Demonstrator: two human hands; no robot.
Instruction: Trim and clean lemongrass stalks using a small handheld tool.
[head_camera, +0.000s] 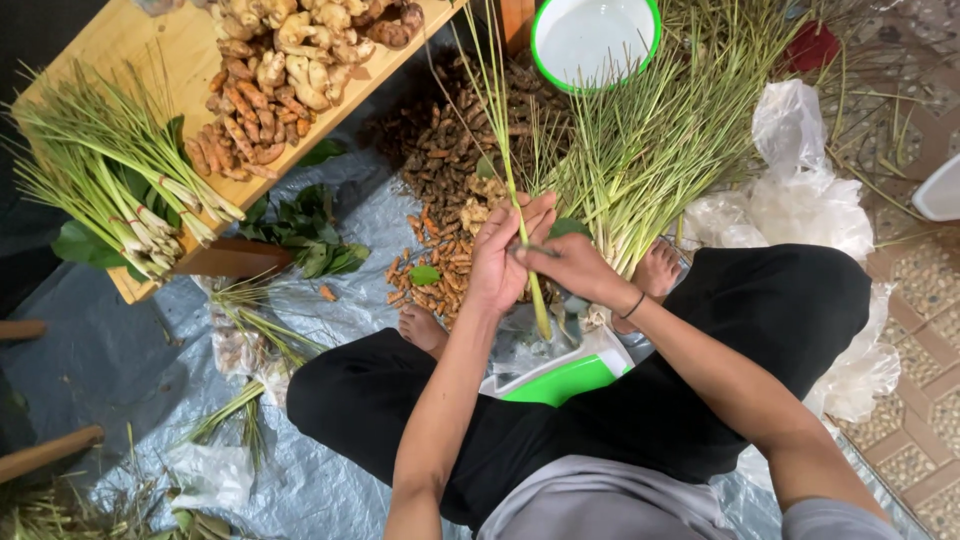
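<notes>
- A single lemongrass stalk (508, 150) is gripped upright by the left hand (503, 255), whose fingers are closed round its lower part.
- The right hand (565, 262) is closed against the stalk just beside the left; what it pinches cannot be told.
- The long top could whip or snap if the grip is twisted, since it leans free above the hands.
- The pale root end (541, 318) juts below both hands, over the green tray (560, 382) in the lap, and trimmings could miss it.
- The loose lemongrass pile (655, 140) lies just beyond the hands.
</notes>
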